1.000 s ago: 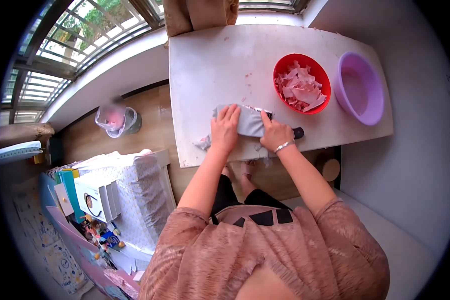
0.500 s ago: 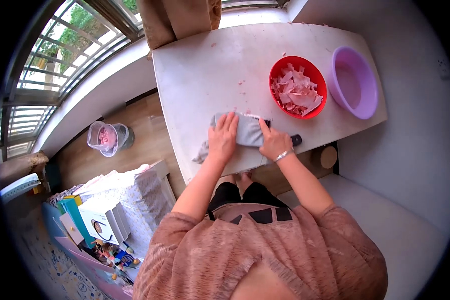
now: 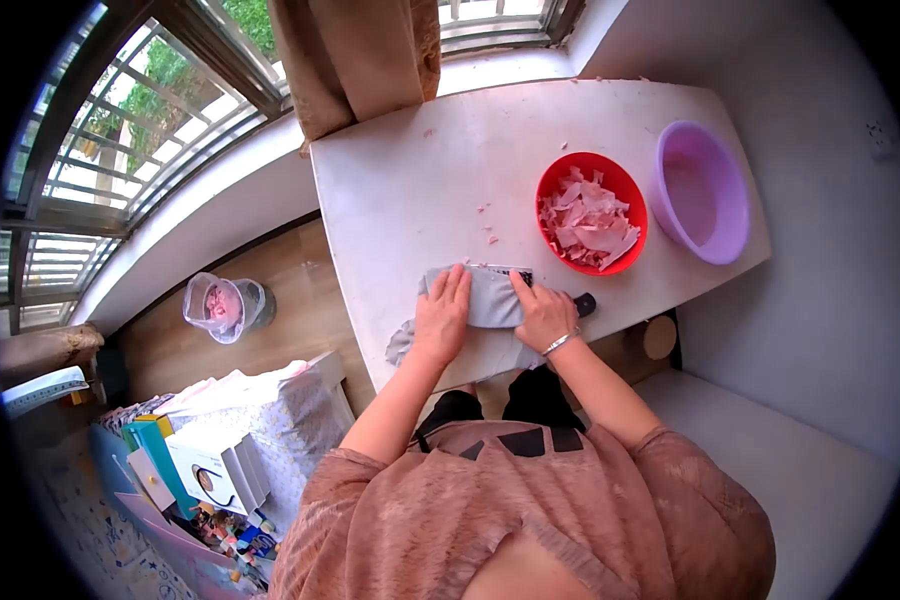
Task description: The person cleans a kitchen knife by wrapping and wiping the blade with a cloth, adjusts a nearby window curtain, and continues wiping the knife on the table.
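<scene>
A grey cloth (image 3: 493, 302) lies folded on the white table (image 3: 410, 200), wrapped over a flat object. Along its far side a thin dark and silvery edge shows. A black handle (image 3: 585, 304) sticks out to the right, so the object looks like a broad knife, mostly hidden. My left hand (image 3: 442, 322) rests flat on the cloth's left part, fingers stretched forward. My right hand (image 3: 545, 318) is curled over the right end, where handle and cloth meet, its index finger extended onto the cloth. A crumpled cloth end hangs left of my left hand.
A red bowl (image 3: 642, 222) of pink, thin-sliced pieces stands beyond my right hand. Beside it is a purple basin (image 3: 740, 200). Small pink scraps (image 3: 490, 239) dot the table. On the floor at left stands a lined bin (image 3: 260, 308) with pink contents.
The view has tilted, so the table and bowls appear lower. Both hands stay at nearly the same place on the cloth. More of the dark edge shows now beyond the cloth.
</scene>
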The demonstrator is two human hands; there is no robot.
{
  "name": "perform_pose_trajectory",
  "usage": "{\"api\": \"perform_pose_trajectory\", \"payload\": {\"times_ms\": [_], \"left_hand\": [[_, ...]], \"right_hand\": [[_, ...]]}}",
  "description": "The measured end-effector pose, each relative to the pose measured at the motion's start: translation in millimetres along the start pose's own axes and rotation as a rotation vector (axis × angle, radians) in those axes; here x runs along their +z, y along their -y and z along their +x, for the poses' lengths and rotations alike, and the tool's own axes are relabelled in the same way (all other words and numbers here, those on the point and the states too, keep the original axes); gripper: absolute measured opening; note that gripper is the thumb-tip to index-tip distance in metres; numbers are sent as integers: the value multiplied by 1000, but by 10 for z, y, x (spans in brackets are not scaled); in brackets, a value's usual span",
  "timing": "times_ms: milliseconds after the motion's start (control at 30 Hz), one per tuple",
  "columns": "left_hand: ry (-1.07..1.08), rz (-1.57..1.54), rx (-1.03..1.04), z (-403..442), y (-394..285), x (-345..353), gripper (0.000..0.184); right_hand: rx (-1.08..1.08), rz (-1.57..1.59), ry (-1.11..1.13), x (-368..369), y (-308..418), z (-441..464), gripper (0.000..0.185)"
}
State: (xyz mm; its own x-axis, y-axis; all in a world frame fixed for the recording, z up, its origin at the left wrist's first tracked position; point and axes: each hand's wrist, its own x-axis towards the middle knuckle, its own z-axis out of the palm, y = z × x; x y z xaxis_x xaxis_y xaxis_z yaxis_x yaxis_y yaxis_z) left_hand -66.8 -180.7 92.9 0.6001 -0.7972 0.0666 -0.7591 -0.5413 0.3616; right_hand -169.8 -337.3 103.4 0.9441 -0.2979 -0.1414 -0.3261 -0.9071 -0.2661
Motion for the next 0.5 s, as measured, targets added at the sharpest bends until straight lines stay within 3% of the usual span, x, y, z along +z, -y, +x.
{"api": "perform_pose_trajectory", "payload": {"times_ms": [100, 133, 300, 367, 400, 467, 500], "left_hand": [[109, -30, -15, 116, -9, -193, 54], [184, 6, 9, 96, -11, -234, 53], [484, 67, -4, 287, -153, -681, 55], [322, 38, -85, 439, -186, -594, 58], [320, 39, -88, 531, -231, -522, 58], [226, -438, -245, 706, -398, -318, 56], [223, -439, -248, 754, -487, -197, 56]], "right_hand": [[-39, 8, 39, -214, -40, 71, 73], [22, 79, 255, -252, -71, 56, 76], [-111, 76, -15, -474, -440, -333, 69], [337, 673, -36, -394, -759, -382, 53], [333, 673, -35, -420, -888, -355, 53], [595, 1248, -103, -486, -1088, -227, 36], [592, 1247, -101, -546, -1122, -164, 36]]}}
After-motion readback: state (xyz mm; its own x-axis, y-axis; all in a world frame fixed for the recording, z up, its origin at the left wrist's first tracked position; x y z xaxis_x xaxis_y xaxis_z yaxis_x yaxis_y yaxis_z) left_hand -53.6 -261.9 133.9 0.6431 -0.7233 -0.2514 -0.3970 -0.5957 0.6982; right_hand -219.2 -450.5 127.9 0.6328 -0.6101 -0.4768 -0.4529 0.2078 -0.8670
